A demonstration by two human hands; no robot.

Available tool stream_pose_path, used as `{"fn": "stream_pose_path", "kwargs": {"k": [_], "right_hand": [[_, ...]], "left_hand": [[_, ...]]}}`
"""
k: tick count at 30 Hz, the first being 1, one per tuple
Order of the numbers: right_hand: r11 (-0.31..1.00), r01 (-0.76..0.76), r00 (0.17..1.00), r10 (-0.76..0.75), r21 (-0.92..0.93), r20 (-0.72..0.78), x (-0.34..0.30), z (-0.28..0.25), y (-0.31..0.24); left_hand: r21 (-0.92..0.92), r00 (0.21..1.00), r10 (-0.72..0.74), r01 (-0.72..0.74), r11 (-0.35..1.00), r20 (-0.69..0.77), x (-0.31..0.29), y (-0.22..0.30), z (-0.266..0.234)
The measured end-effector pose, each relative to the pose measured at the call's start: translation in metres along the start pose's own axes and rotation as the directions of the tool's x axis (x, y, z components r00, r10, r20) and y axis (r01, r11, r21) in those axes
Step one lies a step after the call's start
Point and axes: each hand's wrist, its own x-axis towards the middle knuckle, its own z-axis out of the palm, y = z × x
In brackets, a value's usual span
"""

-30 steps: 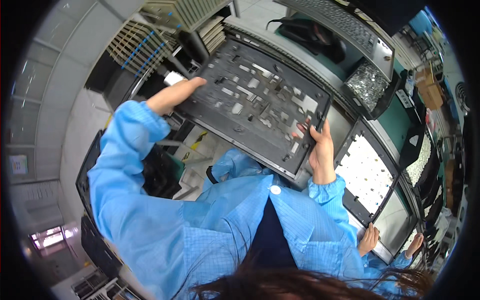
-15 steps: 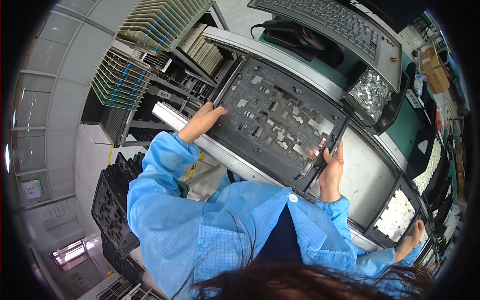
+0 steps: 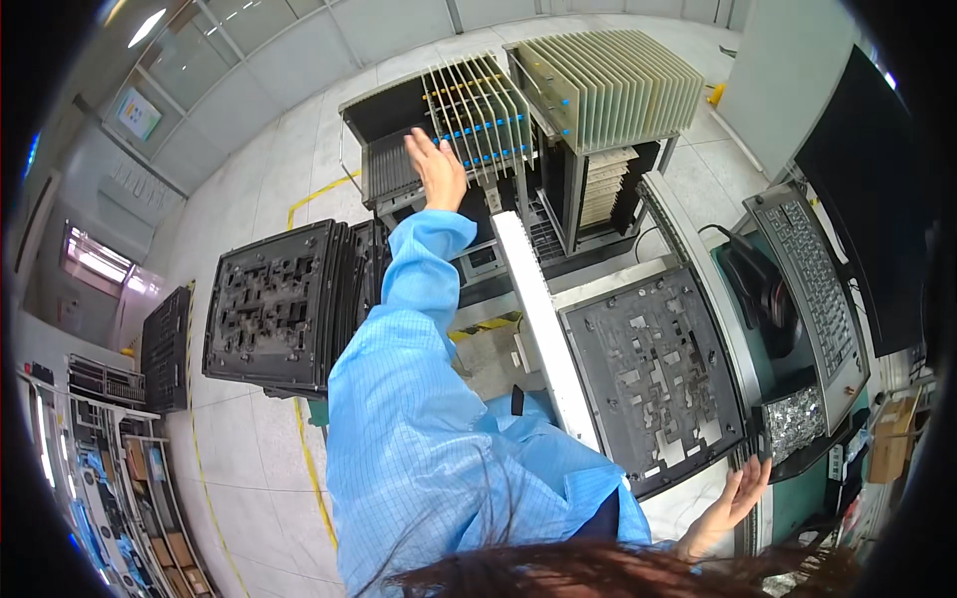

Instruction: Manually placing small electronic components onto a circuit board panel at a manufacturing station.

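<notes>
My left hand (image 3: 437,171) is raised and empty, its fingers stretched toward a rack of green circuit boards (image 3: 483,115) standing on edge. It looks close to the nearest board; whether it touches is unclear. My right hand (image 3: 733,503) is open too, palm up, beside the near end of a black carrier tray (image 3: 648,364) with many cutouts. The tray lies flat on the conveyor rails (image 3: 546,334), and neither hand grips it. Hair covers part of my right forearm.
Pale boards fill a second rack (image 3: 613,85) behind. More black carrier trays (image 3: 269,299) stand upright in a stack at left. A keyboard (image 3: 812,274), a monitor (image 3: 862,199) and a black bin of small silvery parts (image 3: 795,424) line the right side.
Both hands have let go of the carrier tray, which now rests on the conveyor. My left hand has reached out to the board rack. The view has turned left.
</notes>
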Motion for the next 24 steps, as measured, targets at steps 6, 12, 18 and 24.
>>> {"fn": "stream_pose_path", "kwargs": {"k": [6,12,18,24], "right_hand": [[0.982,0.174,0.956,-0.185,0.069,0.225,0.021,0.017,-0.018],[0.957,0.253,0.804,-0.288,0.14,0.52,0.018,0.074,-0.073],[0.855,0.39,0.369,-0.486,0.343,0.793,-0.025,0.191,-0.148],[0.543,0.685,0.332,-0.826,0.486,0.456,-0.037,0.237,-0.182]], "left_hand": [[-0.055,0.96,0.058,-0.044,0.998,0.275,0.003,-0.026,0.017],[-0.019,0.984,-0.054,0.058,0.998,0.168,-0.001,0.011,-0.003],[-0.18,0.997,0.026,-0.039,0.983,-0.072,-0.071,0.117,-0.109],[-0.919,0.963,0.227,0.05,0.391,0.149,-0.156,0.207,-0.155]]}}
